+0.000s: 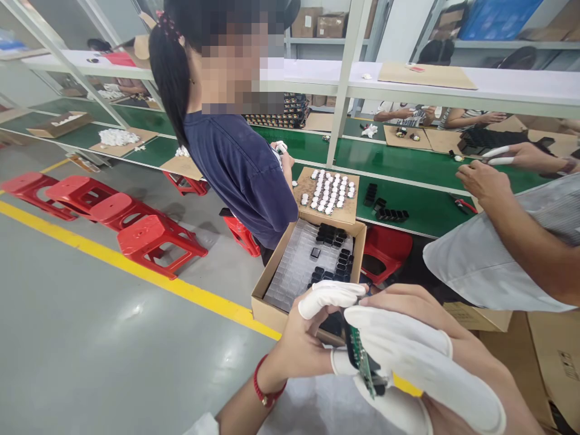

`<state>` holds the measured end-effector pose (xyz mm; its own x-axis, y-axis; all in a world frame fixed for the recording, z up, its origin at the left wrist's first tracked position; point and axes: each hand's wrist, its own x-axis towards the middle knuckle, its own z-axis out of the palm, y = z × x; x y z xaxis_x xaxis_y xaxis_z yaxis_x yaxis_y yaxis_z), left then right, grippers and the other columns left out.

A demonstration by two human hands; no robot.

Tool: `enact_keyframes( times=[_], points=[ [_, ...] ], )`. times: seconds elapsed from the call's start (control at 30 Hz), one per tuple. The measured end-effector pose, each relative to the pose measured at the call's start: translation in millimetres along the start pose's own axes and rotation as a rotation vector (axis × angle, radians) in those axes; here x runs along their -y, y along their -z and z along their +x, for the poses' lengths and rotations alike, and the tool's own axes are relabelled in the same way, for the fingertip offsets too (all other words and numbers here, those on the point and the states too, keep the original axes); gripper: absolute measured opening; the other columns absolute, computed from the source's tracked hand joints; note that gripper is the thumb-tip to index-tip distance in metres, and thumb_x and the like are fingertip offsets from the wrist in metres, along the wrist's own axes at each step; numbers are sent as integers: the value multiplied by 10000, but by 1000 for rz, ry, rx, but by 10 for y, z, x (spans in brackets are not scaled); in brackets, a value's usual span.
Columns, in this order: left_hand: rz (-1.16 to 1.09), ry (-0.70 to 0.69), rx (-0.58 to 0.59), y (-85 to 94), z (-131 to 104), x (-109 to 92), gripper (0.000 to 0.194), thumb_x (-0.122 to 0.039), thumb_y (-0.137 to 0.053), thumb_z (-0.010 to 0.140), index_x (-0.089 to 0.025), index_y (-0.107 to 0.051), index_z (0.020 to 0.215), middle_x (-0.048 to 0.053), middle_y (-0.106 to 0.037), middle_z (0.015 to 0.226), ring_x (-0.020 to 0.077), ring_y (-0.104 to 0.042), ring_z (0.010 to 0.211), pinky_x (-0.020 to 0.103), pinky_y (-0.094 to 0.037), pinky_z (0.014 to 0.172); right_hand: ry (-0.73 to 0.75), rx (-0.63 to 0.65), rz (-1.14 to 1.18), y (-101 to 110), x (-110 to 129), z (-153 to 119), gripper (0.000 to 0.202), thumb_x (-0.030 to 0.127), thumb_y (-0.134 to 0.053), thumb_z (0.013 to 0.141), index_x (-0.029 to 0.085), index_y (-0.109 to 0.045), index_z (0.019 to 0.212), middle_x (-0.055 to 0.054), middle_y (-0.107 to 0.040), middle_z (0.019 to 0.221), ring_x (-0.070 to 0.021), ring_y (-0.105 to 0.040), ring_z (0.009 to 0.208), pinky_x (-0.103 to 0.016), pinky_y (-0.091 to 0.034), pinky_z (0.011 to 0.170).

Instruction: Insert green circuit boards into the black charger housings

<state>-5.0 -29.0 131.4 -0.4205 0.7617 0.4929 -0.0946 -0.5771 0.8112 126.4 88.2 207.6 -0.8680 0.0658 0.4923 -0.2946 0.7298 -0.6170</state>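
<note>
A small green circuit board (361,356) with black parts is held between both hands near the bottom of the view. My left hand (317,329), with white finger cots and a red bracelet at the wrist, pinches its left side. My right hand (421,356), also in white finger cots, wraps round the board from the right and hides part of it. A bit of yellow (406,384) shows between the right fingers. Just beyond the hands is a cardboard box (261,300) with a clear plastic tray (290,260) and several black cases (343,266).
A person in a dark blue shirt (240,169) stands ahead, and another person's grey sleeve (502,241) is at the right. White pieces lie on a board (351,211) on the green bench (426,220). Red stools (158,241) stand left.
</note>
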Motion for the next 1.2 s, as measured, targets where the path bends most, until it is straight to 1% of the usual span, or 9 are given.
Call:
enact_keyframes(
  times=[0.1, 0.27, 0.53, 0.7, 0.83, 0.93, 1.03, 1.13, 1.2],
  points=[
    [5, 5, 6, 5, 16, -11, 580, -175, -809, 658, -311, -614, 1187, 53, -652, 1209, 224, -621, 1131, 317, -529, 995, 32, 23, 49, 6, -17, 36, 553, 190, -630, 806, 336, -455, 1310, 36, -619, 1211, -89, -525, 1196, -152, -450, 1011],
    [36, -15, -26, 1, 44, -51, 633, -159, -854, 596, -309, -631, 1170, 36, -685, 1161, 195, -644, 1084, 270, -528, 978, 54, -1, -53, 13, -22, 112, 445, 186, -577, 852, 307, -473, 1267, 1, -659, 1142, -106, -554, 1149, -193, -474, 995],
    [-5, 39, -47, 33, 57, -57, 683, -56, -838, 553, -293, -655, 1168, -6, -697, 1131, 129, -653, 1046, 130, -498, 937, 110, -4, -96, -29, -47, 183, 549, 178, -560, 845, 280, -405, 1362, -60, -666, 1093, -182, -617, 989, -286, -540, 853],
    [76, 102, -60, 38, 50, -30, 697, -88, -888, 489, -253, -674, 1132, 43, -714, 1037, 183, -671, 956, 212, -547, 885, 111, 69, -234, -2, -99, 211, 428, 270, -556, 901, 218, -484, 1320, -83, -682, 1076, -212, -627, 1025, -335, -531, 869],
    [-125, 265, -97, 23, 8, 23, 729, -147, -921, 449, -241, -680, 1131, 83, -699, 1091, 252, -660, 1033, 327, -551, 945, 149, 79, -339, 12, -167, 253, 496, 391, -551, 913, 203, -461, 1363, -124, -665, 1130, -274, -584, 1118, -416, -513, 859],
    [-218, 310, -112, 24, -35, 85, 802, -126, -935, 380, -262, -681, 1128, 78, -709, 1099, 250, -659, 1055, 313, -534, 970, 181, 59, -358, 11, -208, 275, 566, 449, -586, 881, 200, -465, 1375, -156, -656, 1143, -324, -588, 1105, -456, -516, 813],
    [-237, 351, -122, 23, -49, 121, 831, -122, -940, 339, -257, -685, 1118, 82, -725, 1040, 248, -695, 964, 284, -584, 858, 182, 69, -353, 19, -265, 272, 609, 467, -631, 849, 196, -469, 1370, -154, -670, 1107, -334, -589, 1089, -468, -515, 799],
    [-314, 355, -55, 12, -16, 99, 720, -189, -934, 422, -231, -689, 1098, 66, -734, 893, 221, -715, 845, 251, -600, 756, 162, 64, -260, 24, -357, 233, 558, 503, -587, 875, 223, -485, 1347, -134, -651, 1169, -283, -569, 1137, -430, -526, 855],
    [-423, 351, 10, 10, 14, 67, 548, -303, -891, 559, -188, -693, 1057, 70, -715, 848, 204, -711, 815, 262, -595, 761, 85, 56, -22, 5, -421, 201, 535, 520, -547, 895, 237, -493, 1345, -114, -651, 1162, -241, -589, 1112, -376, -541, 868]
  ],
)
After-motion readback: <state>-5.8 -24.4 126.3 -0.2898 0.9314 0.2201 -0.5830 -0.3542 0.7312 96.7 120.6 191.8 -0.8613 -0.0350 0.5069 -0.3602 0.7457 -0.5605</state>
